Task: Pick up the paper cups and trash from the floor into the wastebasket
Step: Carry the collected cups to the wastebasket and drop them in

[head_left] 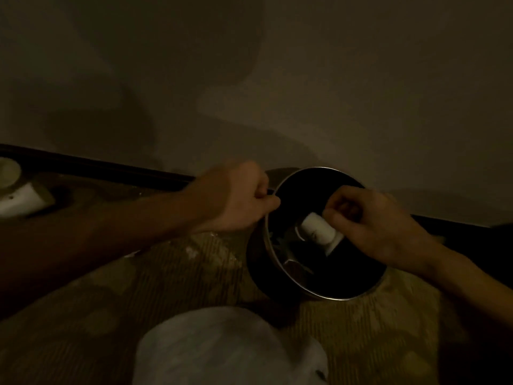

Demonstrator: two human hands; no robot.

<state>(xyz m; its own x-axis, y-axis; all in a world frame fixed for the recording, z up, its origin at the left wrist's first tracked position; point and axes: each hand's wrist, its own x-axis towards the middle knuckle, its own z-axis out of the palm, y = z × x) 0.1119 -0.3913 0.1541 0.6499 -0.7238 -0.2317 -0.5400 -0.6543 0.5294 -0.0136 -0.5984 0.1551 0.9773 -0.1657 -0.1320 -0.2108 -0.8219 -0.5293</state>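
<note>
1. We see a dim, patterned carpet floor (166, 287) filling the lower frame.
2. A round dark wastebasket (333, 298) stands on it at centre right.
3. A white paper cup (25, 201) lies at far left.
4. A white bag (222, 348) sits at bottom centre.

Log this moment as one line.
left hand: grips wastebasket rim | right hand: holds paper cup over wastebasket | second cup: on floor

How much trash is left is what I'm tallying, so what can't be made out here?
Head view:
Contents of the round black wastebasket: lost in darkness, partly behind the right hand and its white paper cup.
White paper cups on the floor: blurred, cut by the left edge.
Left hand's grip on the rim: motion-blurred.
Pale bundle: blurred, cut by the bottom edge.
</note>
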